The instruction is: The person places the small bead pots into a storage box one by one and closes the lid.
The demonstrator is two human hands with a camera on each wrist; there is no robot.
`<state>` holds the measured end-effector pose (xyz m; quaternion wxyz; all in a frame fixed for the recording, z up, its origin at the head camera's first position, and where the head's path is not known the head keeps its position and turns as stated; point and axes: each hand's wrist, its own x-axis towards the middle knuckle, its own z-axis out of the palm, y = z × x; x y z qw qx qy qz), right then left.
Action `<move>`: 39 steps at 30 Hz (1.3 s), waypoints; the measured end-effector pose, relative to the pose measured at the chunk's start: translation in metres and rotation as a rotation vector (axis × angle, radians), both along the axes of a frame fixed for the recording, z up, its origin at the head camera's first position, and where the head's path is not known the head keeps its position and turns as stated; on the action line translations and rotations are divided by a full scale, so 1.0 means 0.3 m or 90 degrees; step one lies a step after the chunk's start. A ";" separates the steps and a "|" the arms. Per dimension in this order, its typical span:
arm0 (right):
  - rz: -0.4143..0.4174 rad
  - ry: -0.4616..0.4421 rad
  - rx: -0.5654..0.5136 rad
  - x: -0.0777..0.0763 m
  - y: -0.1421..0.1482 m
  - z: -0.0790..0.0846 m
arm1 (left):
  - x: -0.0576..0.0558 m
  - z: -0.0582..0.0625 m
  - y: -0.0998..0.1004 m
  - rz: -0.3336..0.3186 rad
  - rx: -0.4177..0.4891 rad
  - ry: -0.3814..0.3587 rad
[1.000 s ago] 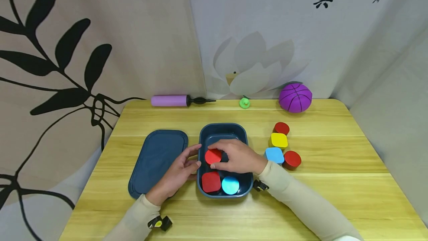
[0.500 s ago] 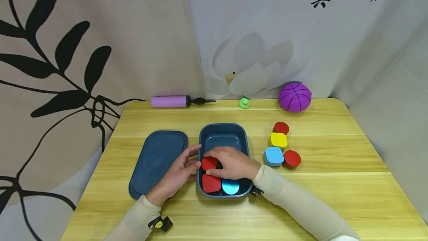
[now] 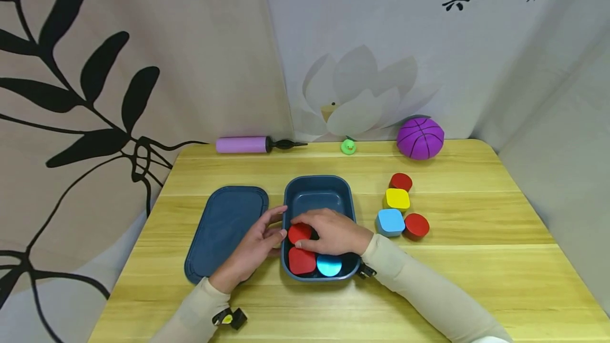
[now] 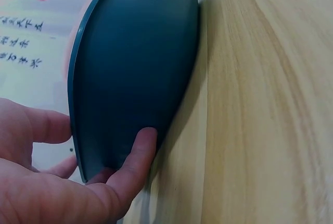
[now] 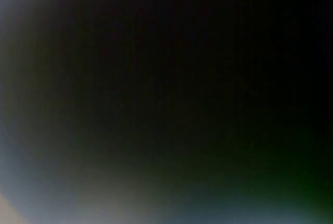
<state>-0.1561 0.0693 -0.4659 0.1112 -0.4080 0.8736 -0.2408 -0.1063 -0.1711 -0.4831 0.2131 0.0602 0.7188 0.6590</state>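
Observation:
Inside the dark blue box (image 3: 320,180), my right hand (image 3: 338,233) pinches a round red block (image 3: 298,233) between thumb and fingers at the left wall. Just in front of that block lie a red rounded-square block (image 3: 302,261) and a round blue block (image 3: 329,265). My left hand (image 3: 253,247) rests its fingers against the outside of the box's left wall. In the left wrist view, one fingertip (image 4: 147,138) lies on the box's wall (image 4: 132,52) and another finger reaches its rim. The right wrist view is dark and blurred.
The dark blue lid (image 3: 224,234) lies left of the box. To the right stand a yellow block (image 3: 397,199), a light blue block (image 3: 389,223) and two round red blocks (image 3: 416,226). A purple pump (image 3: 242,145), green duck (image 3: 348,146) and purple ball (image 3: 420,138) line the back edge.
My right hand has moved the round red block slightly left and toward the front, down beside the red rounded-square block. My left hand has stayed at the box's wall.

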 end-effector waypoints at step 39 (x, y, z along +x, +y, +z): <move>-0.262 0.110 -0.226 0.019 0.478 0.083 | 0.005 -0.010 0.002 0.016 0.016 -0.003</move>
